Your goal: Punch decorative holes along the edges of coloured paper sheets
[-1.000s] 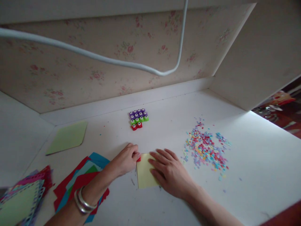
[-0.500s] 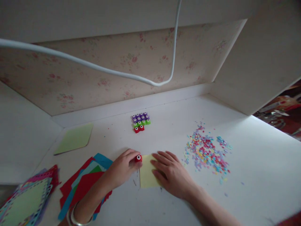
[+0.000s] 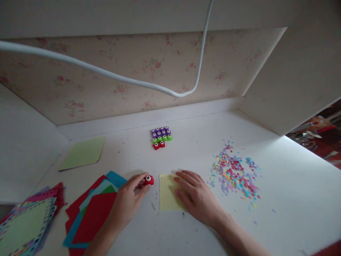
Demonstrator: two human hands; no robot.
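Note:
My left hand (image 3: 131, 195) grips a small red paper punch (image 3: 149, 180) between thumb and fingers, just left of a pale yellow paper square (image 3: 167, 193) and apart from it. On the right part of that square my right hand (image 3: 195, 195) lies flat, fingers stretched out. Its palm covers the paper's right edge. Farther back, small craft punches (image 3: 161, 137) stand in rows of purple, green and red.
Cut-out confetti (image 3: 236, 170) is scattered at the right. Coloured sheets (image 3: 93, 217) lie by my left forearm, beside a pile of hole-edged papers (image 3: 29, 224). A light green stack (image 3: 82, 153) sits at the back left. A white cable (image 3: 119, 76) hangs in front.
My left hand has drawn the red punch leftward, away from the yellow paper's left edge. My right hand stays on the paper. The view has shifted slightly.

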